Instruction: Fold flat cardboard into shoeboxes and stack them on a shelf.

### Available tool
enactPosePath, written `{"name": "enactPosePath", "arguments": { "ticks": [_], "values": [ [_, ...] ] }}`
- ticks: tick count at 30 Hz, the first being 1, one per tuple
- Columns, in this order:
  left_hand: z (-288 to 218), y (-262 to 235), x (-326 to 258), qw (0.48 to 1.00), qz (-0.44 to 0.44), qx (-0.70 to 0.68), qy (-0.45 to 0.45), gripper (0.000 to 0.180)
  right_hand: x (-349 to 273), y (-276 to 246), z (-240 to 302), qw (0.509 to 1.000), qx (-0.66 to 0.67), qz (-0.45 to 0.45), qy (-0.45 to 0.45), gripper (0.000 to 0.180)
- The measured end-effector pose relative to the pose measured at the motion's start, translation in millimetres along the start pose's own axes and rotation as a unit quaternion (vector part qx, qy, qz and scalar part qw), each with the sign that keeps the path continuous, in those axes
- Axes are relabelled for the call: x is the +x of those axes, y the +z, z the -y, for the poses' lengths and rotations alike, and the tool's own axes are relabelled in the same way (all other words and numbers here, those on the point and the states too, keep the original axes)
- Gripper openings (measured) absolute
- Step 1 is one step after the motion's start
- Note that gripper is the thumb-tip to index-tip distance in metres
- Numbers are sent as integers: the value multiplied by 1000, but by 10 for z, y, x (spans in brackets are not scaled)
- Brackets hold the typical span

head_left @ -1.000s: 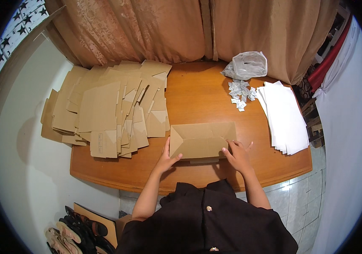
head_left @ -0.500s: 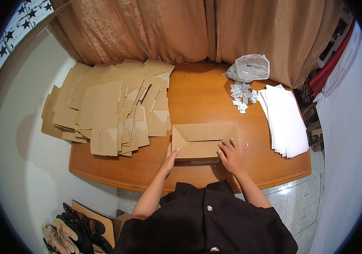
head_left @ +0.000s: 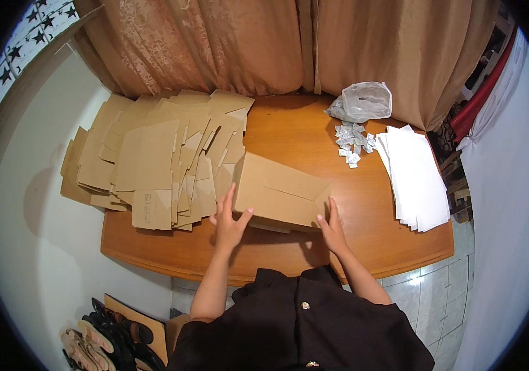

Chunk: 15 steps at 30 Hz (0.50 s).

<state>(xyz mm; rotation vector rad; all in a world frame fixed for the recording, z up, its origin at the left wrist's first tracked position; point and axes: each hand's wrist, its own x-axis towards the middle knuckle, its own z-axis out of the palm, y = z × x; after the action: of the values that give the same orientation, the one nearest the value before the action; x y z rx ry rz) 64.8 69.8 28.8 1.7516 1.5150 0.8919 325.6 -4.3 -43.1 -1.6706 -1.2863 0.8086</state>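
A brown cardboard box [head_left: 284, 196] is raised a little over the near middle of the wooden table, its left end higher than its right. My left hand [head_left: 231, 227] grips its left end, fingers along the side and thumb at the near edge. At the opposite end my right hand [head_left: 332, 230] clasps the near right corner between thumb and fingers. The face turned up has its flaps folded together, with a thin slit across the middle. The underside of the box is hidden.
Overlapping flattened cardboard boxes [head_left: 147, 154] cover the table's left part. At the back right, a clear plastic bag [head_left: 368, 102] stands behind several small white packets [head_left: 352, 143]. White paper sheets [head_left: 414, 179] lie along the right edge. Shoes [head_left: 107, 340] stand on the floor at lower left.
The box has been turned and tilted, its left end lifted and shifted left. The gap between its flaps has narrowed to a slit. My right hand has moved from its top to its right end.
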Motion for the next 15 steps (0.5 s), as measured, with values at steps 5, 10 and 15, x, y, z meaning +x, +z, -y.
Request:
{"name": "enactPosePath", "arguments": {
  "ticks": [5, 10, 15],
  "values": [
    [-745, -89, 183, 961, -38, 135, 237, 66, 162, 315, -268, 974, 213, 72, 23, 63],
    [-1059, 436, 40, 879, 17, 231, 417, 58, 279, 167, -380, 945, 318, 34, 77, 64],
    [-995, 878, -237, 801, -100, 12, 590, 55, 95, -738, 175, 940, 297, -168, 17, 64]
  ]
}}
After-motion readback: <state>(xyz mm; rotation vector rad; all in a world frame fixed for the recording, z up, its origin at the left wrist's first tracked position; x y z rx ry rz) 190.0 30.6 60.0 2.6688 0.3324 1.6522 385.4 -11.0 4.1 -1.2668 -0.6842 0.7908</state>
